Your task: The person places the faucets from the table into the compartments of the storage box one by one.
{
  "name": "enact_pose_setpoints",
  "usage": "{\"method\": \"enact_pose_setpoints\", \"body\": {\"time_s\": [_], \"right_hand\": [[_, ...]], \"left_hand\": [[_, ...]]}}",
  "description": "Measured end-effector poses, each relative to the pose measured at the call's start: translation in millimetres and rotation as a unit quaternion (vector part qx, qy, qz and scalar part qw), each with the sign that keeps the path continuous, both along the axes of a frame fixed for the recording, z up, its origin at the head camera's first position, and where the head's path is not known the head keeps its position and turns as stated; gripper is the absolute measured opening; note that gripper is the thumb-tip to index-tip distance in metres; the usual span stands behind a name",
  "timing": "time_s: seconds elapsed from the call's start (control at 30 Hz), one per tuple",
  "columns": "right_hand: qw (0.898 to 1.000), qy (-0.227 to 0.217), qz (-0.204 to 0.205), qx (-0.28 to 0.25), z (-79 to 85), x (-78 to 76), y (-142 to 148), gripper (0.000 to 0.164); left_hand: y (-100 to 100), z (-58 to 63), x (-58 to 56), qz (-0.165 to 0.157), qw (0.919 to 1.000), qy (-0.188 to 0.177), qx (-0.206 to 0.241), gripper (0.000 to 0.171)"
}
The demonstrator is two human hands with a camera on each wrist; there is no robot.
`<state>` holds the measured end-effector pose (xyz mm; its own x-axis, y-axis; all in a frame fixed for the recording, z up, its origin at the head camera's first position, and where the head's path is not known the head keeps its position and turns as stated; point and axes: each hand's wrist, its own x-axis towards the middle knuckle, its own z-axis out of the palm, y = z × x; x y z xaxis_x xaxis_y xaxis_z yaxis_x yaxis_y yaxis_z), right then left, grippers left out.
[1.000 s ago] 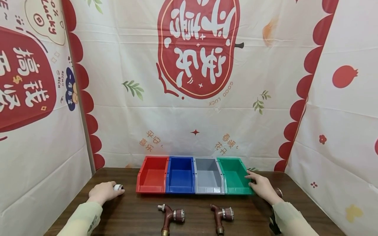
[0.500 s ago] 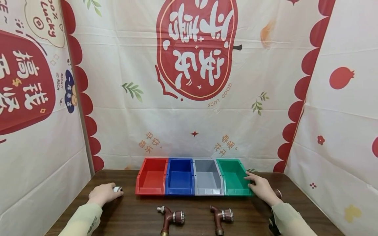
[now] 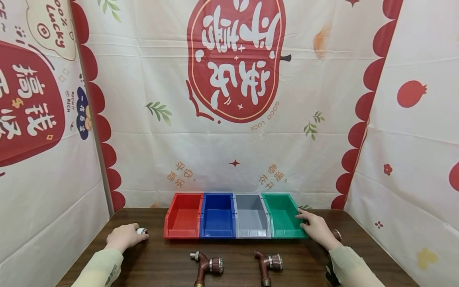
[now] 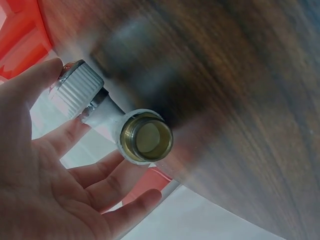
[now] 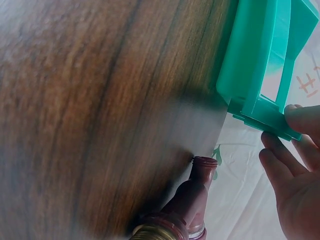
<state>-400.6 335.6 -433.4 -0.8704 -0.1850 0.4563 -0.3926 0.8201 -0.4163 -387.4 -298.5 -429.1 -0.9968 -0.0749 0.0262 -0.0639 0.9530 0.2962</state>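
Observation:
At the table's left side my left hand (image 3: 122, 236) holds a white tap (image 3: 142, 231) between thumb and fingers. The left wrist view shows the tap's ribbed knob (image 4: 77, 92) by the thumb tip, and its brass threaded end (image 4: 147, 137) facing the camera. My right hand (image 3: 317, 228) pinches the outer edge of the green bin (image 3: 283, 213), thumb on one side and fingertips on the other. Behind that wrist lies a dark red-brown tap (image 3: 336, 234), partly hidden in the head view; its threaded spout (image 5: 202, 167) shows in the right wrist view.
Red (image 3: 183, 215), blue (image 3: 218, 215) and grey (image 3: 252, 215) bins stand in a row with the green one. Two brown taps, one with a silver nozzle (image 3: 206, 265) and one without (image 3: 267, 265), lie in front on the wooden table (image 3: 150, 267). Printed cloth (image 3: 215, 151) hangs behind.
The head view has shifted slightly, so everything appears a little lower and further left. Both hands keep their places on the tap and the green bin.

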Motion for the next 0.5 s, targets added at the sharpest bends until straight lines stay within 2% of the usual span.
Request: {"method": "enact_pose_setpoints", "body": {"time_s": [0.17, 0.5], "right_hand": [[1.0, 0.002, -0.001, 0.0, 0.8, 0.3, -1, 0.028], [1.0, 0.006, 0.004, -0.004, -0.1, 1.6, -1, 0.027]], "left_hand": [[1, 2.2, -0.1, 0.002, 1.0, 0.006, -0.005, 0.065], [7, 11.3, 7.2, 0.008, 0.9999, 0.01, -0.003, 0.062]]}}
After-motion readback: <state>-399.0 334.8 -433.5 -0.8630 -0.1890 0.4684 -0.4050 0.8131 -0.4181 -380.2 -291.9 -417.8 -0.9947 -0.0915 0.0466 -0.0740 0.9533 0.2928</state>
